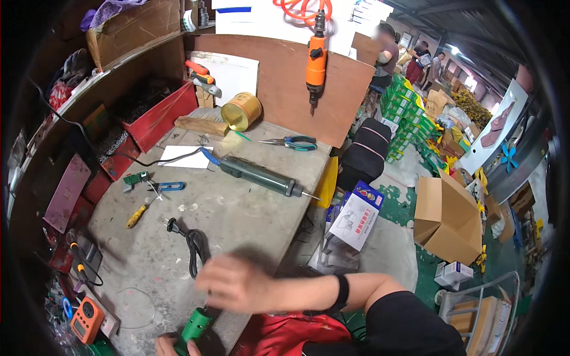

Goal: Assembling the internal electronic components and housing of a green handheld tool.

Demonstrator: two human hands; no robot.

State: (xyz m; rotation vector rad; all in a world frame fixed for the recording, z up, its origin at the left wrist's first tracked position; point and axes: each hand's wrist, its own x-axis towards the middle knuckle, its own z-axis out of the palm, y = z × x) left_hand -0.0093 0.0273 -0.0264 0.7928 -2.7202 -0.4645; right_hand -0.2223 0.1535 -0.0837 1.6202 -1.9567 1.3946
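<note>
My left hand (168,346), at the bottom edge, is closed round a green cylindrical tool housing (197,323) with slots near its upper end. My right hand (237,285) is just above the housing's upper end, smeared by motion; whether its fingers hold anything cannot be made out. A coiled black power cord (195,246) with a plug lies beyond the right hand, its near end hidden behind that hand. Farther off on the bench lies a dark green electric screwdriver (261,176). A yellow-handled screwdriver (137,216) lies to the left, near a small green circuit board (136,178).
Pliers (291,142), a wood block (202,126) and a round tin (241,111) stand or lie at the back. An orange power screwdriver (316,68) hangs above. Red bins (160,115) line the left. Boxes (356,216) stand right of the bench; people (386,53) are far off.
</note>
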